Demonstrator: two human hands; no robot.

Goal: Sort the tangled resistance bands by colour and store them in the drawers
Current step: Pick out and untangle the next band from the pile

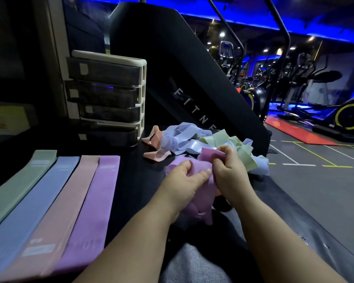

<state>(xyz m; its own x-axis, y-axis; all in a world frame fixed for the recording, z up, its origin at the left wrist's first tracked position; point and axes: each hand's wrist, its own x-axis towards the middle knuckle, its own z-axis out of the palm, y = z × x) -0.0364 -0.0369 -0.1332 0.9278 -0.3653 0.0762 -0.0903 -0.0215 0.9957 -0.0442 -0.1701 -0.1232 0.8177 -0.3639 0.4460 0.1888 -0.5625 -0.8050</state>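
Note:
Both hands grip a crumpled purple band (200,193) in front of me: my left hand (187,176) pinches its lower fold and my right hand (227,166) pinches its upper end. Behind them lies a tangled pile with blue bands (180,137), green bands (229,141) and a pink band (154,148). Flat on the dark surface at left lie a green band (18,186), a blue band (35,201), a pink band (55,217) and a purple band (90,211), side by side. A small drawer unit (108,97) with dark drawers stands behind them, all shut.
A large black slanted machine panel (192,78) rises behind the pile. The dark surface's edge (294,213) runs along the right, with gym floor beyond. Exercise machines (335,111) stand far right. Grey fabric (192,266) covers my lap at the bottom.

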